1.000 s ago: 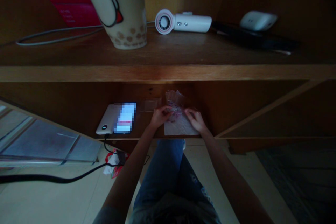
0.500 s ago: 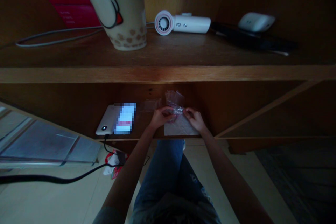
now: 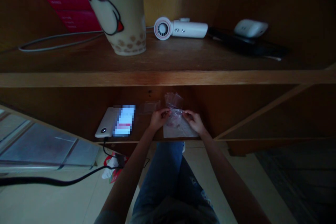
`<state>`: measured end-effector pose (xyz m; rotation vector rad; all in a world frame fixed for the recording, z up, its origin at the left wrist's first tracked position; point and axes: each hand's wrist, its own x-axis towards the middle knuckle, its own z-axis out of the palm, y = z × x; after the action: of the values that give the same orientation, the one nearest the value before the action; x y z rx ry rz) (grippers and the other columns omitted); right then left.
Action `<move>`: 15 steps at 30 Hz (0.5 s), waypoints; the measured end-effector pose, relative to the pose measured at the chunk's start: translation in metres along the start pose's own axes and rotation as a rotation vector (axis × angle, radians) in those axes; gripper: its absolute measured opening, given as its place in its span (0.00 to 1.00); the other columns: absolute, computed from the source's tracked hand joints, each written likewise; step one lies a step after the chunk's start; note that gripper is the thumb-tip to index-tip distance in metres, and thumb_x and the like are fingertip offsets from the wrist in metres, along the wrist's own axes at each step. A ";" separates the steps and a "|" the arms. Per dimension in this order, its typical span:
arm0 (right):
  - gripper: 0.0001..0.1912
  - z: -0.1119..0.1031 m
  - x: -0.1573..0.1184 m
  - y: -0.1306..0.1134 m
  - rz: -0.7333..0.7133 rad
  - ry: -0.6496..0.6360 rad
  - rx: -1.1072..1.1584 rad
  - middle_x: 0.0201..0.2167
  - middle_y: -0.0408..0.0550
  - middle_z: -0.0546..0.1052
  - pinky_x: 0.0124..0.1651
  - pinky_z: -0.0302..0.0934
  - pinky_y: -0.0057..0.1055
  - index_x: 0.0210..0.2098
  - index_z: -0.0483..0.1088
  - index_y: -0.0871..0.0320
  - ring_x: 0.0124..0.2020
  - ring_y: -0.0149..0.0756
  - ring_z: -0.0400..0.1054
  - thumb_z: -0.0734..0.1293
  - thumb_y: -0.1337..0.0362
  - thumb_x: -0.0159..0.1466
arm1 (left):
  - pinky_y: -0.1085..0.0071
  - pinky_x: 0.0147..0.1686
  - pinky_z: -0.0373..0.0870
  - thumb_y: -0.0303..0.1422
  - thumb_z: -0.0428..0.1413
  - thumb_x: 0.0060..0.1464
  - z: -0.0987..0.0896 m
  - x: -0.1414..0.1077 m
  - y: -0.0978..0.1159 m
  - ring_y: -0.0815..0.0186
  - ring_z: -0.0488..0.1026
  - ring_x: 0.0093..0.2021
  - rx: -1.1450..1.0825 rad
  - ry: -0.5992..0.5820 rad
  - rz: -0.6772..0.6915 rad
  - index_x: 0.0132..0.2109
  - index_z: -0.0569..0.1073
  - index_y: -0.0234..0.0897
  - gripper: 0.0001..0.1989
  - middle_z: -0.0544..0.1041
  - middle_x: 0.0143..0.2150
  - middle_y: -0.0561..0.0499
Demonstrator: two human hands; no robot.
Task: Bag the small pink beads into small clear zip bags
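Note:
On the lower shelf, my left hand (image 3: pixel 158 118) pinches the left edge of a small clear plastic bag (image 3: pixel 175 116). The bag's right edge is between the fingers of my right hand (image 3: pixel 194 119). Something small and pale seems to show through the bag, too faint to name. Under the bag lies a white sheet (image 3: pixel 181 131), flat near the shelf's front edge. Just behind the hands, several clear plastic bags (image 3: pixel 173 99) are fanned out. Another clear flat packet (image 3: pixel 150 107) lies to the left of them.
At the left are a phone with a lit screen (image 3: pixel 124 120) and a white power bank (image 3: pixel 106 124) with a black cable. The upper shelf (image 3: pixel 168 78) overhangs, holding a bubble tea cup (image 3: pixel 126 17), a white handheld fan (image 3: pixel 181 28) and a white case (image 3: pixel 250 28) on a dark object.
The bag between my hands has been spread flatter and lowered over the white sheet. Both hands keep nearly the same place. The view has tilted up slightly.

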<state>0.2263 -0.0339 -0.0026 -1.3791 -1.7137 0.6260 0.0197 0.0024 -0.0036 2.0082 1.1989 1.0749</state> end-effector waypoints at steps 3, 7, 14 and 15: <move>0.13 0.000 0.001 0.001 -0.010 0.009 -0.015 0.35 0.47 0.76 0.40 0.62 0.33 0.36 0.71 0.55 0.36 0.37 0.70 0.60 0.55 0.61 | 0.76 0.30 0.68 0.38 0.52 0.53 -0.001 -0.001 0.002 0.70 0.72 0.29 -0.026 -0.026 0.013 0.38 0.75 0.37 0.11 0.78 0.33 0.51; 0.13 0.000 0.001 0.000 -0.018 0.006 -0.007 0.33 0.47 0.76 0.39 0.63 0.33 0.35 0.71 0.55 0.34 0.37 0.70 0.59 0.54 0.61 | 0.77 0.27 0.66 0.37 0.53 0.52 -0.001 0.000 0.004 0.71 0.71 0.26 -0.053 -0.046 0.019 0.37 0.75 0.36 0.10 0.77 0.29 0.52; 0.13 -0.001 0.000 -0.006 -0.058 -0.019 -0.048 0.32 0.46 0.76 0.40 0.62 0.33 0.33 0.71 0.54 0.35 0.37 0.70 0.59 0.55 0.62 | 0.77 0.28 0.66 0.37 0.51 0.55 -0.001 0.000 0.004 0.71 0.71 0.27 0.027 -0.081 0.041 0.39 0.75 0.37 0.12 0.77 0.30 0.51; 0.13 -0.001 0.000 -0.006 -0.065 -0.019 -0.063 0.32 0.46 0.76 0.40 0.62 0.32 0.33 0.71 0.54 0.35 0.37 0.70 0.59 0.55 0.62 | 0.77 0.27 0.66 0.37 0.50 0.55 -0.001 -0.001 0.005 0.71 0.71 0.26 0.046 -0.083 0.046 0.39 0.75 0.37 0.12 0.77 0.29 0.52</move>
<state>0.2241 -0.0354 0.0031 -1.3583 -1.8000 0.5546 0.0210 -0.0002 0.0002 2.1036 1.1496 0.9833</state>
